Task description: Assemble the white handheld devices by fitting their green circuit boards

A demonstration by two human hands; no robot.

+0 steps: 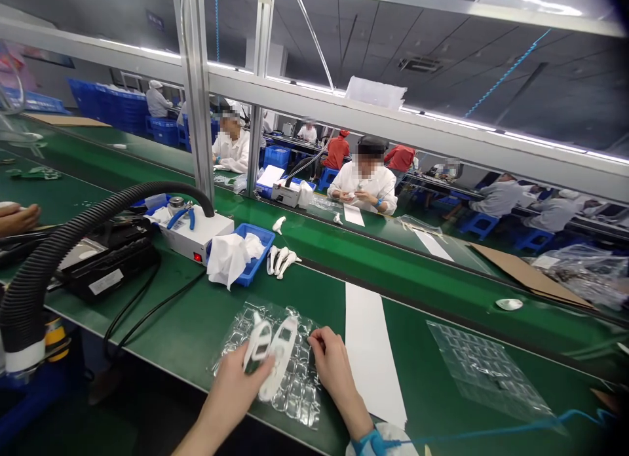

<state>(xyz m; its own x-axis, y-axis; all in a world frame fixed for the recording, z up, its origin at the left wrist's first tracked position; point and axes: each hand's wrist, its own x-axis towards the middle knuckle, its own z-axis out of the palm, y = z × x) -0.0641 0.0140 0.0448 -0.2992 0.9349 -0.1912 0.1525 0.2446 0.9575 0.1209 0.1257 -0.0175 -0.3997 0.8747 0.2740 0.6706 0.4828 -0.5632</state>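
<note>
- Head view, item 1: left hand (pixel 230 394), closed around the lower end of a white plastic handset (pixel 258 343) and pressed against a second white plastic handset (pixel 278 364); whether it grips both firmly cannot be told.
- Item 2: right hand (pixel 334 367), fingers curled together just beside the second handset, over the edge of the tray; whether they pinch anything cannot be told. Blue wrist cuff (pixel 371 443) at the wrist.
- Item 3: both handsets, held above a clear blister tray (pixel 302 403) on the green assembly belt (pixel 187 351), each with a dark window.
- Handling note: judged light, stiff and smooth, so liable to slip; best taken by the long sides, clear of the windows.
- Item 4: second clear blister tray (pixel 486 371), right of a white paper strip (pixel 368 351).
- Item 5: blue tote (pixel 258 256) holding white cloth (pixel 228 259); small white moulded parts (pixel 280 261) beside it.
- Item 6: white bench unit (pixel 194 233) with blue-handled pliers (pixel 181 217); black corrugated hose (pixel 73 236) to its left.
- Item 7: a co-worker's hand (pixel 19 219) at the far left edge.
</note>
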